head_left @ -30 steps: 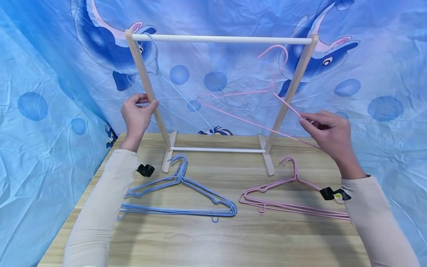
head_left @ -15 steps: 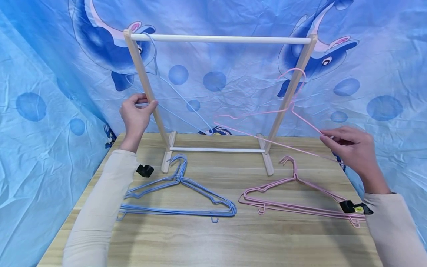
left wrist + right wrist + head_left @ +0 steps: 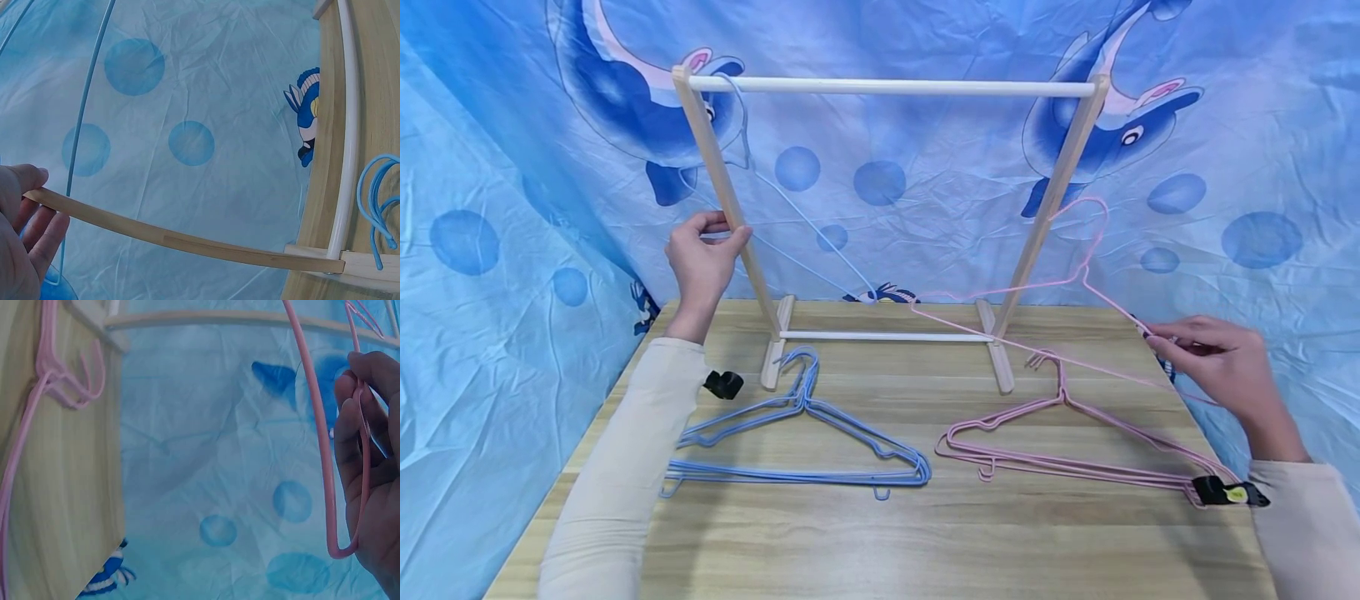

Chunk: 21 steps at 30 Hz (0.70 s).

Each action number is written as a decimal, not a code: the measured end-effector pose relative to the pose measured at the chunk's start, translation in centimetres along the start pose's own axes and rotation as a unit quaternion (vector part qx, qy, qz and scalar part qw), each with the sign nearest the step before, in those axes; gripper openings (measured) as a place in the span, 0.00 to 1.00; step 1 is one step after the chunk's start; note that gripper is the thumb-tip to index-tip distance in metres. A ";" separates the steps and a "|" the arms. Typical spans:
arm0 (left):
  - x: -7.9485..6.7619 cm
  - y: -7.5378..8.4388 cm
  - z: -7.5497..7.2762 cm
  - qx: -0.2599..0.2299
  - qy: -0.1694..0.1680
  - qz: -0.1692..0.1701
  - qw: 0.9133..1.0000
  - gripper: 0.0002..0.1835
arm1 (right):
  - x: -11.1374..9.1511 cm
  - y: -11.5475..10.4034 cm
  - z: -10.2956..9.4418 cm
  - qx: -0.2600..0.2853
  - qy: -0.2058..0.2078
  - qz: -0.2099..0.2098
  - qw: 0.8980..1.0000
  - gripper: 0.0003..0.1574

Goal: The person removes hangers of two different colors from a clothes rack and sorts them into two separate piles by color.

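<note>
My left hand (image 3: 703,254) grips the left wooden post (image 3: 720,179) of a small hanging rack, thumb in front and fingers behind. In the left wrist view the same post (image 3: 156,236) runs away from the fingers. A blue wire hanger (image 3: 812,230) hangs by its hook at the left end of the white top bar (image 3: 891,87). Off to the right, my right hand (image 3: 1225,358) pinches one sloping arm of a pink hanger (image 3: 1116,307). This hanger is held in the air, its hook by the right post. In the right wrist view the pink hanger (image 3: 322,425) bends round close to the palm.
Several blue hangers (image 3: 805,477) lie stacked on the wooden table (image 3: 850,550) at left. A stack of pink hangers (image 3: 1062,392) lies at right, partly under the right wrist strap (image 3: 1228,492). A blue dolphin-print cloth (image 3: 880,50) hangs behind the rack.
My right hand has moved right and down with the pink hanger, whose hook has dropped from just below the top bar to beside the right post. The left hand keeps its hold on the post.
</note>
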State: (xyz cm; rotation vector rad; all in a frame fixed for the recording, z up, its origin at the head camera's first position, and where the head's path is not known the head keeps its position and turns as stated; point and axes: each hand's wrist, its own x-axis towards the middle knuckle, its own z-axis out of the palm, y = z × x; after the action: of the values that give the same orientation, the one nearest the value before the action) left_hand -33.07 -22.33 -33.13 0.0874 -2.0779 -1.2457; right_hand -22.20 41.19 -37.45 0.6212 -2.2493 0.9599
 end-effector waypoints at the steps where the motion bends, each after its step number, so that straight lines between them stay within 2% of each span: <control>1: 0.0 0.0 0.0 0.000 0.000 0.000 1.000 0.21 | -0.2 0.3 -0.2 0.002 -0.006 0.003 1.000 0.14; 8: 0.1 0.0 0.0 -0.003 -0.002 -0.001 1.000 0.21 | -1.9 2.0 -1.0 0.006 -0.043 0.016 0.999 0.17; 16: 0.1 0.0 0.0 -0.001 -0.003 -0.002 1.000 0.21 | -3.9 3.4 -1.6 0.002 -0.085 0.105 0.991 0.12; 21: 0.1 0.0 0.0 0.001 -0.004 -0.003 1.000 0.21 | -5.0 4.3 -1.7 -0.003 -0.103 0.142 0.984 0.09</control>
State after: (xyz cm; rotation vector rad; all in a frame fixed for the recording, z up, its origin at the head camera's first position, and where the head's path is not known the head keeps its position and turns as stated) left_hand -33.16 -22.41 -33.10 0.0890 -2.0862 -1.2497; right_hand -20.78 46.10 -41.99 0.4188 -2.5746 1.0669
